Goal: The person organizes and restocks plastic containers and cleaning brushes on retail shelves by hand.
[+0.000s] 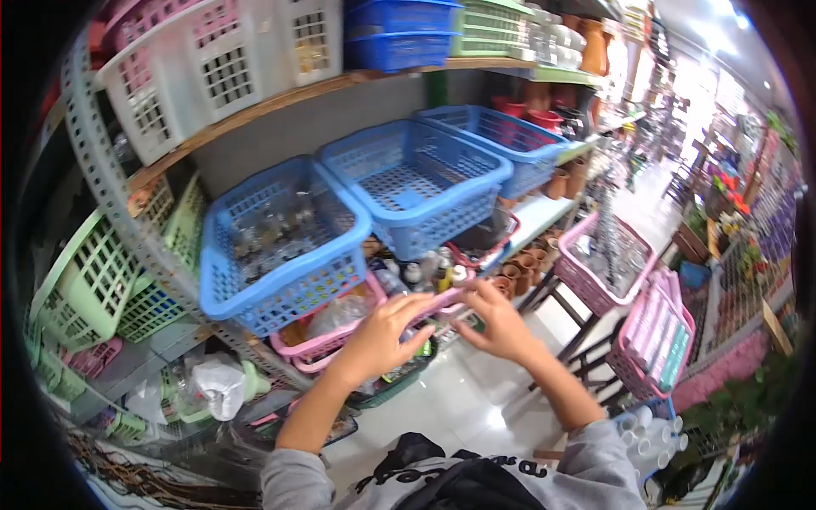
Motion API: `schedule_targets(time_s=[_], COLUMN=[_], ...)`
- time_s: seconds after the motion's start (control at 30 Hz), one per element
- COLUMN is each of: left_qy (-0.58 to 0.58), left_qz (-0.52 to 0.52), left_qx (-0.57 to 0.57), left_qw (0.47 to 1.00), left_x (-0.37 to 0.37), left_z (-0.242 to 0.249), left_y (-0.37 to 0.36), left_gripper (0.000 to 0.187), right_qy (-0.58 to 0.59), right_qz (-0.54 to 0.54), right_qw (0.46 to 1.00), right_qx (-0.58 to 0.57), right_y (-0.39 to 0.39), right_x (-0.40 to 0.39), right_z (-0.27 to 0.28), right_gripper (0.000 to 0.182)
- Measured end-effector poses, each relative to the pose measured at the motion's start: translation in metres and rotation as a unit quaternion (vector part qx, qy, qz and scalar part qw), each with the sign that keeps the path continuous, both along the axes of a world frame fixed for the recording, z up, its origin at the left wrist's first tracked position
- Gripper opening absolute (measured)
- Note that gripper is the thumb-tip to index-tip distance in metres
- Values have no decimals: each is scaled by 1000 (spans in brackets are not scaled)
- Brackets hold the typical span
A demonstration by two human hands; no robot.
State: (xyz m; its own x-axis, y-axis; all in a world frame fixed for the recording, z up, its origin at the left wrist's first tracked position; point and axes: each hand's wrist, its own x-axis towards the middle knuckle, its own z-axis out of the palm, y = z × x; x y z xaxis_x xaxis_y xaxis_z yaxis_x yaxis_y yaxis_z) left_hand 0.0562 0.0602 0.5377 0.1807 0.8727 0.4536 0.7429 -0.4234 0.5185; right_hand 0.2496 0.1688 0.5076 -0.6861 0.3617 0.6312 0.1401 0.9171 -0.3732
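My left hand (389, 333) is raised in front of the shelf, its fingers stretched out and the thumb apart, holding nothing. Opposite it, my right hand (495, 321) also has its fingers spread, with a gap between the two hands. Behind and left of my left hand stands a pink basket (297, 350) with clear plastic-wrapped things in it. A second pink rim (442, 300) shows between my fingertips, overlapped by them in this view. Small bottles (414, 274) stand just beyond. Above are a left blue basket (285, 310) with small clear items and a middle blue basket (442, 228).
A third blue basket (535, 166) sits farther along the shelf. White (187, 85) and dark blue baskets (399, 47) fill the shelf above. On the right, pink baskets (595, 285) rest on dark stools beside the tiled aisle (476, 399). Clay pots (518, 274) stand low on the shelf.
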Motion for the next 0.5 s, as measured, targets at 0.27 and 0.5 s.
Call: schedule_targets(time_s=[0.27, 0.5], left_qy=[22, 27], left_qz=[-27, -36], left_qx=[-279, -491], left_qw=[960, 870], left_x=[54, 69], left_z=[-278, -450], left_y=[2, -60], left_gripper=[44, 44], right_qy=[-199, -299], right_qz=[-218, -298], right_qw=[925, 732], right_qx=[-238, -534], right_y=[-77, -206], right_x=[181, 285], right_z=[-248, -439], right_gripper=[35, 40])
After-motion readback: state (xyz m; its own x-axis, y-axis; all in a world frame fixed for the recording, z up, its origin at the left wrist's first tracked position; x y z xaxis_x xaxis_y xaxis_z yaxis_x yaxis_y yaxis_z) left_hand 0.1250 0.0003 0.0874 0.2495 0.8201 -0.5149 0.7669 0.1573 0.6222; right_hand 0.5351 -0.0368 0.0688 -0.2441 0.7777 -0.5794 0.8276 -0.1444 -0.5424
